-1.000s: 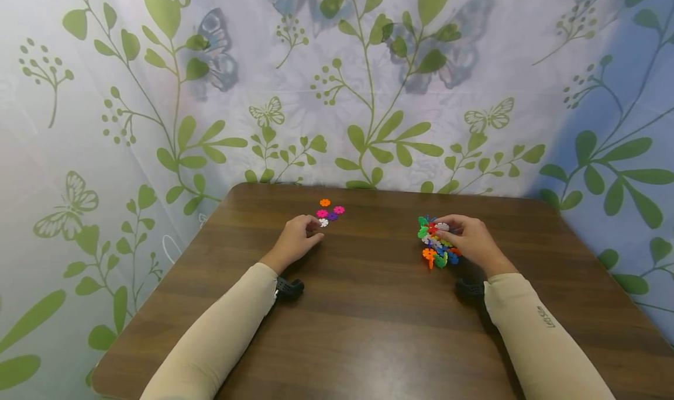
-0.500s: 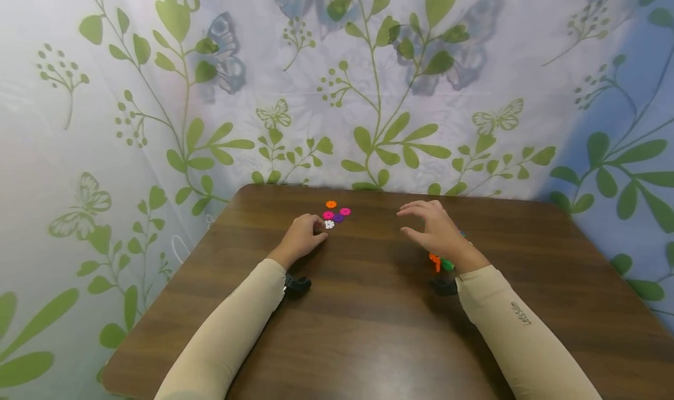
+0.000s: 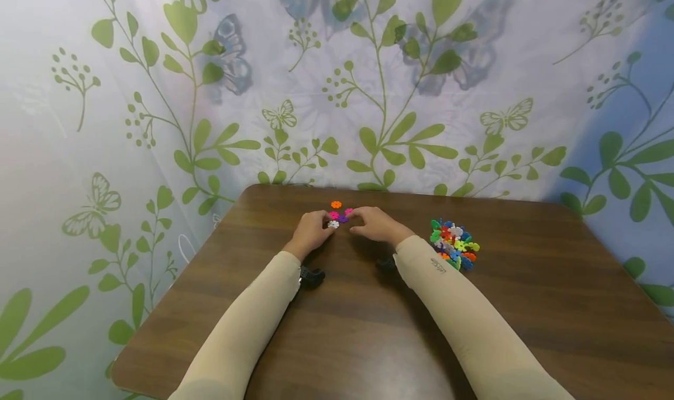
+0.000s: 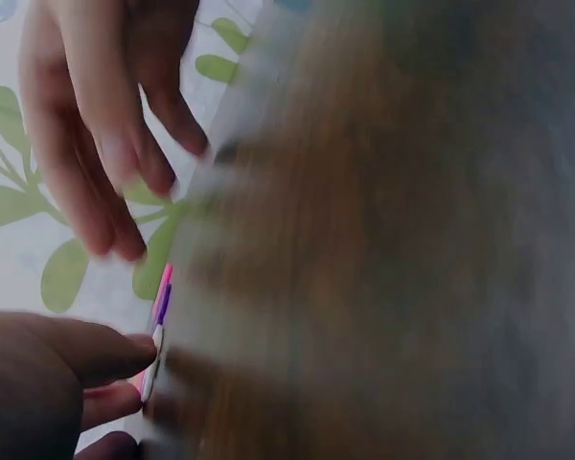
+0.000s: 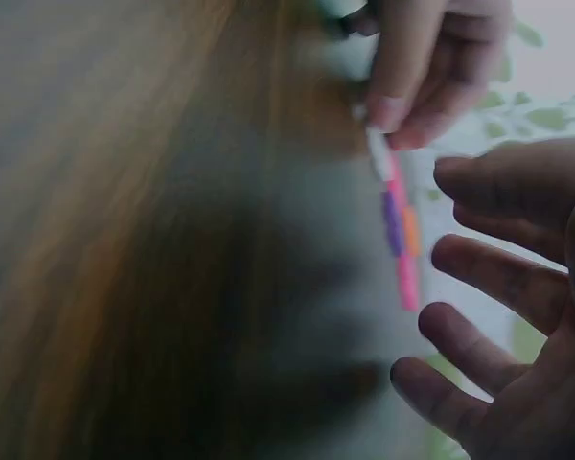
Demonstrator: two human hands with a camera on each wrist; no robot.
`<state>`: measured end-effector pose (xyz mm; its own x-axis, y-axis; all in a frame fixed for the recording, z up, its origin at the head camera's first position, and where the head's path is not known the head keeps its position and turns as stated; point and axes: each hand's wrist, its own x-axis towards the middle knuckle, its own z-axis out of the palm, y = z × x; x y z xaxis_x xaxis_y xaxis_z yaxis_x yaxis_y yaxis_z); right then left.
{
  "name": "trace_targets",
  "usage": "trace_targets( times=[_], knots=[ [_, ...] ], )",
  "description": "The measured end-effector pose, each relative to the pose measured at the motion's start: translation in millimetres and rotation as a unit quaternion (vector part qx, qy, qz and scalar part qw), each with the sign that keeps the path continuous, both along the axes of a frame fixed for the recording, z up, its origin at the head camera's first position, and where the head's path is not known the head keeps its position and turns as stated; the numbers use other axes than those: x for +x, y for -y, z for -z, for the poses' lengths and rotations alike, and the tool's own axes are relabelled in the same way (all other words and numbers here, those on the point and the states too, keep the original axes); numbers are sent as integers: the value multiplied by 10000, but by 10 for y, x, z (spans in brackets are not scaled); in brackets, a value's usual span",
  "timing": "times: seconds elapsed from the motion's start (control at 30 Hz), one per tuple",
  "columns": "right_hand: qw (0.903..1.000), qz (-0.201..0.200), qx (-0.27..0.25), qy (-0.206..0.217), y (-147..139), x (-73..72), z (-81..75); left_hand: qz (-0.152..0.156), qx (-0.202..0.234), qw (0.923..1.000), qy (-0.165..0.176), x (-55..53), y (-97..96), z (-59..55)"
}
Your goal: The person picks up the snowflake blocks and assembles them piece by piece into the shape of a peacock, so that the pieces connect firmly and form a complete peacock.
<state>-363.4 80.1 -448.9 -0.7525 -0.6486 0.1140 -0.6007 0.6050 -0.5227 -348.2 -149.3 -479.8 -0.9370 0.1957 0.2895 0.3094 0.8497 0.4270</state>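
Observation:
A small cluster of flower-shaped plastic discs lies near the table's far edge in the head view: an orange disc (image 3: 336, 204), pink discs (image 3: 334, 215), a purple disc (image 3: 343, 219) and a white disc (image 3: 333, 224). My left hand (image 3: 310, 231) pinches the white disc at its edge between thumb and fingers, beside the others. From the right, my right hand (image 3: 380, 224) reaches close to the cluster; its fingers are spread and hold nothing in the right wrist view. Seen edge-on there, the purple disc (image 5: 393, 223) and the orange disc (image 5: 411, 231) are blurred.
A heap of interlocked multicoloured flower discs (image 3: 455, 245) sits on the right of the brown wooden table (image 3: 337, 330). Behind the table hangs a pale curtain (image 3: 326, 96) with leaves and butterflies. Both forearms wear beige sleeves and dark wrist straps.
My right hand has left the multicoloured heap and swung left across the table to the loose discs. The left hand stays by the white disc. The head view shifts slightly.

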Motion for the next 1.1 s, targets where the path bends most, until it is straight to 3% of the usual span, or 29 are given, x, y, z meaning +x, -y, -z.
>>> trace_targets(
  times=[0.17, 0.37, 0.57, 0.67, 0.93, 1.1],
  knots=[
    [9980, -20, 628, 74, 123, -132, 134, -206, 99, 9997, -55, 20, -63, 9],
    [9921, 196, 1212, -250, 178, -134, 159, -178, 440, 9988, -102, -10, -91, 7],
    [9931, 73, 708, -931, 164, -36, 142, 26, 969, 9951, 168, -45, -91, 20],
    [9932, -78, 533, -1034, 126, 15, 133, 213, 1023, 9941, 273, -40, -93, 27],
    [9994, -69, 213, -267, -70, 83, 205, 444, 1035, 9936, 5, 46, -80, 45],
    [9981, 63, -593, 181, -275, 203, 246, 637, 1293, 9895, -79, 161, -55, 53]
  ],
)
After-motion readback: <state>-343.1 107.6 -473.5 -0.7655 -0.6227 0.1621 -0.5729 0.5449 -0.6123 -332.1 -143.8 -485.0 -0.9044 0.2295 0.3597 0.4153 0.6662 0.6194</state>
